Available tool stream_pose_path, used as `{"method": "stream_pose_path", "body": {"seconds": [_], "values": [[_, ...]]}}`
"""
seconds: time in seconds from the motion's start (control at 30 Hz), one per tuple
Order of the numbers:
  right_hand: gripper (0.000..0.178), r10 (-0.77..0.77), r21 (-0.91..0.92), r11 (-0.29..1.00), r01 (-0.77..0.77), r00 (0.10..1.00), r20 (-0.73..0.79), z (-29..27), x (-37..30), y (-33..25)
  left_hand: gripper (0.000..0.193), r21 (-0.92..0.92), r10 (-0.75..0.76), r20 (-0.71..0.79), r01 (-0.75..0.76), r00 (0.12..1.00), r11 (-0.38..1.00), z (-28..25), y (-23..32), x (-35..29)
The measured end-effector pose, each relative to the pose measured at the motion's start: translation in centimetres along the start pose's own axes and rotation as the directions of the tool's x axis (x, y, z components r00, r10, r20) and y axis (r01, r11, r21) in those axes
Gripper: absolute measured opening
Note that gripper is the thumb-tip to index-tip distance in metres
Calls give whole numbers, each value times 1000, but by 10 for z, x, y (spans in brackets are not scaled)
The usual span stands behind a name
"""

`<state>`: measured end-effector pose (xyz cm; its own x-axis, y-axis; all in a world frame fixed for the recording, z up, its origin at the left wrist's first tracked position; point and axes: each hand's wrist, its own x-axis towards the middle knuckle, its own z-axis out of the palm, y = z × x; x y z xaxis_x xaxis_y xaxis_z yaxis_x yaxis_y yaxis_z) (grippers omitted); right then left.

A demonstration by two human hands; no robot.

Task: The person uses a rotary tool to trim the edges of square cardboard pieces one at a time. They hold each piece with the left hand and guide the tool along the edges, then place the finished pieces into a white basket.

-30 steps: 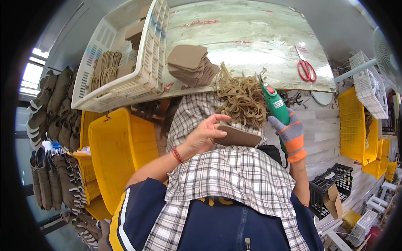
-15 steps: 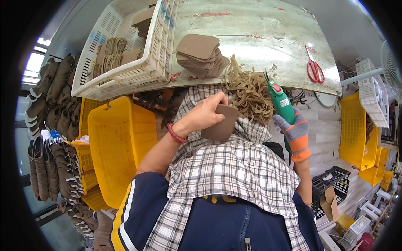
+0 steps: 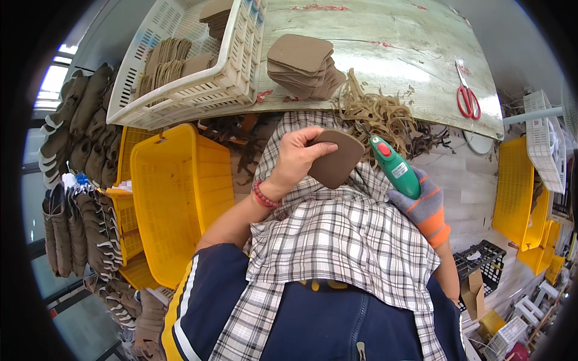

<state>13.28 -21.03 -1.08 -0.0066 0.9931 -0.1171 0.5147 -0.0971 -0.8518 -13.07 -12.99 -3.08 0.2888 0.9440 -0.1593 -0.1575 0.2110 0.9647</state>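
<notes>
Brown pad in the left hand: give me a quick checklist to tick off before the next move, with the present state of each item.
1. Left hand grips the brown pad: ok.
2. Gloved right hand holds the green power tool: ok.
3. Tool tip touching the pad's edge: cannot tell.
4. Pad held over the checked cloth on the lap: ok.
5. Space on the pad stack on the table: ok.
6. Red scissors away from both hands: ok.
</notes>
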Motion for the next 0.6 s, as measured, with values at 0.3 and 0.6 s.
{"method": "stream_pose_path", "body": {"seconds": [0.3,0.6], "values": [[59,-55,-45,997,55,998,-3,-6,-3,-21,15,218,64,162,-99,985,971,-1,29,23],[63,-73,-99,992,72,997,-1,-7,-3,-22,15,406,-44,324,-97,945,909,1,38,34]]}}
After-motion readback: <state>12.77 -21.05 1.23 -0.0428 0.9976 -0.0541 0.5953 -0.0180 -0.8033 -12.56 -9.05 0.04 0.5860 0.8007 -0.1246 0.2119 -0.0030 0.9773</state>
